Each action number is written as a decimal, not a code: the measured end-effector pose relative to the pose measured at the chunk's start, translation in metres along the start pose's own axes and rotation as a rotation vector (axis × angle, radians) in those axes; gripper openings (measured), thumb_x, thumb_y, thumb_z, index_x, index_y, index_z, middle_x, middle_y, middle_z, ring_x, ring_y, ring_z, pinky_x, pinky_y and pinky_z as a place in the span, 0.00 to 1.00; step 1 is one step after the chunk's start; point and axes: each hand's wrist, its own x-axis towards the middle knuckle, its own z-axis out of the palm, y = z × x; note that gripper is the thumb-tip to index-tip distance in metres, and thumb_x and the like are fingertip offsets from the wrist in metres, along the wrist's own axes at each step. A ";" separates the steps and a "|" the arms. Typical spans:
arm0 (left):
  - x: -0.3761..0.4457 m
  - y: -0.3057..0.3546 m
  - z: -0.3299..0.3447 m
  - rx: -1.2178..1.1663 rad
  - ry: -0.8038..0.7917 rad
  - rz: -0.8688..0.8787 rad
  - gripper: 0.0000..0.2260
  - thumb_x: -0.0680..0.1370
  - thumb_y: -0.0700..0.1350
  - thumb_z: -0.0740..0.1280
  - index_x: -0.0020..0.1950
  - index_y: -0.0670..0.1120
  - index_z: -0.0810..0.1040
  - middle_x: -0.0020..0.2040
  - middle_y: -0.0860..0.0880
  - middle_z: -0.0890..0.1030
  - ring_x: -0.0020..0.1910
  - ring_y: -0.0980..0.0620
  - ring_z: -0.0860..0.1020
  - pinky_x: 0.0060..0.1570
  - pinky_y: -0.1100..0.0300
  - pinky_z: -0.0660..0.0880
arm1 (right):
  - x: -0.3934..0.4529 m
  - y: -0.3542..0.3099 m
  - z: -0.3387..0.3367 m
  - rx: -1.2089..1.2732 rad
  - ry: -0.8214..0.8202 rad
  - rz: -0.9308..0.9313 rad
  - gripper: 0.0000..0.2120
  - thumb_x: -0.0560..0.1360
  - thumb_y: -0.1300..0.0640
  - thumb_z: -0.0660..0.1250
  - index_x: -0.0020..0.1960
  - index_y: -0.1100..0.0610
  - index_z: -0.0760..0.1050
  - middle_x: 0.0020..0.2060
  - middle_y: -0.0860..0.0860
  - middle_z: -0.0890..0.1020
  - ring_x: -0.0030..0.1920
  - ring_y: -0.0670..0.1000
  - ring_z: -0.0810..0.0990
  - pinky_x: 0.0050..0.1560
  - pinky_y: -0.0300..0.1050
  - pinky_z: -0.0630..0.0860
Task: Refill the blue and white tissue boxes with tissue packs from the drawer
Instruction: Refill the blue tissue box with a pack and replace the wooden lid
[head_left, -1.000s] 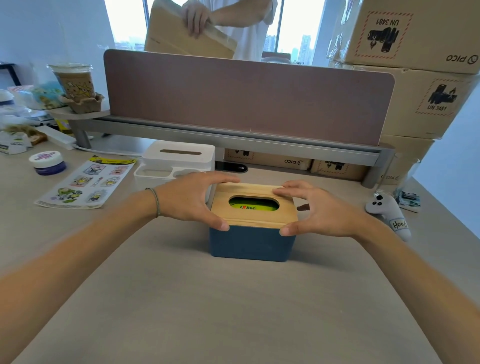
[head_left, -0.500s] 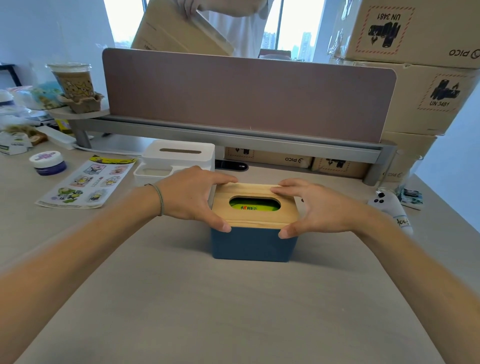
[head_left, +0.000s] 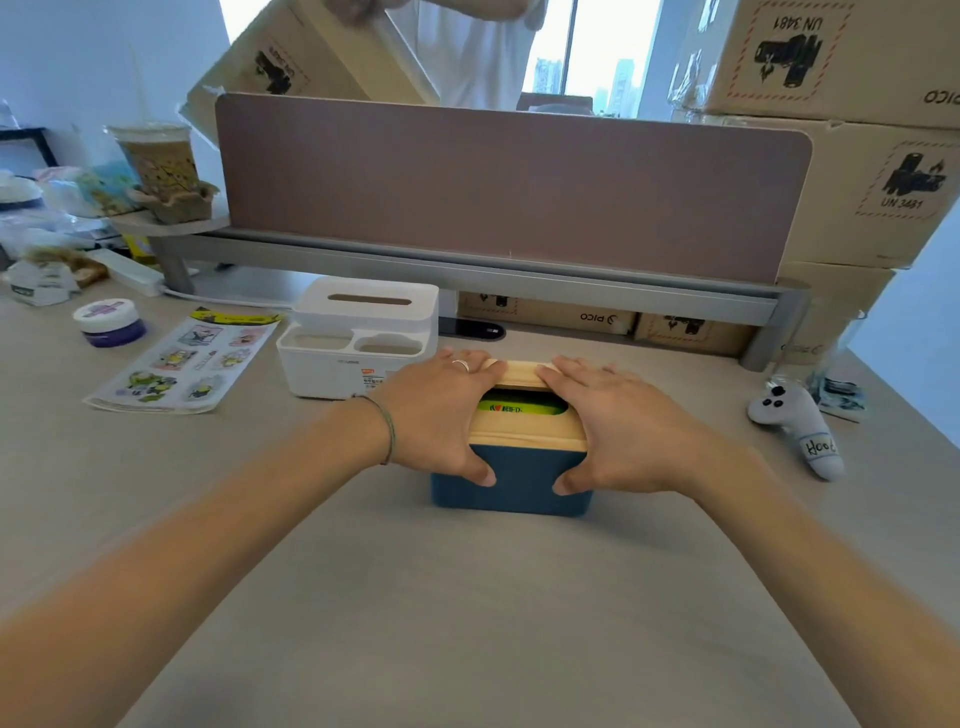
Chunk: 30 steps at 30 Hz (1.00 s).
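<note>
The blue tissue box stands mid-desk with its wooden lid on top. A green tissue pack shows through the lid's slot. My left hand lies over the lid's left half, thumb on the blue front wall. My right hand covers the right half in the same way. The fingertips of both reach the lid's far edge. The white tissue box, with a slotted lid and two front compartments, stands just behind and left of the blue one.
A sticker sheet and a small jar lie at the left. A white controller rests at the right. A brown divider panel closes the back, cardboard boxes stack at the right, and a person behind holds a box.
Both hands have slid from the lid's side edges onto its top, thumbs dropping to the blue front wall. The view has shifted closer. The person behind has tilted their box.
</note>
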 end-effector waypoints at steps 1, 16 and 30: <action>0.000 0.000 0.001 0.004 0.009 -0.002 0.52 0.65 0.71 0.72 0.80 0.51 0.54 0.79 0.48 0.61 0.74 0.46 0.63 0.71 0.47 0.68 | 0.001 0.000 0.000 -0.015 0.011 -0.003 0.59 0.63 0.32 0.74 0.82 0.49 0.45 0.82 0.50 0.50 0.80 0.50 0.50 0.80 0.50 0.47; -0.006 -0.001 0.015 -0.084 0.051 -0.027 0.53 0.69 0.70 0.70 0.82 0.52 0.44 0.83 0.50 0.47 0.81 0.49 0.48 0.76 0.57 0.47 | -0.003 -0.003 0.005 0.035 0.035 0.015 0.58 0.65 0.34 0.75 0.82 0.49 0.44 0.82 0.50 0.47 0.81 0.51 0.49 0.77 0.49 0.51; -0.045 0.023 0.051 -0.630 0.333 -0.239 0.37 0.74 0.55 0.74 0.79 0.59 0.60 0.80 0.54 0.59 0.74 0.50 0.65 0.71 0.55 0.65 | -0.026 -0.014 0.047 0.673 0.248 0.189 0.51 0.66 0.54 0.81 0.80 0.43 0.55 0.74 0.47 0.65 0.69 0.53 0.69 0.69 0.53 0.71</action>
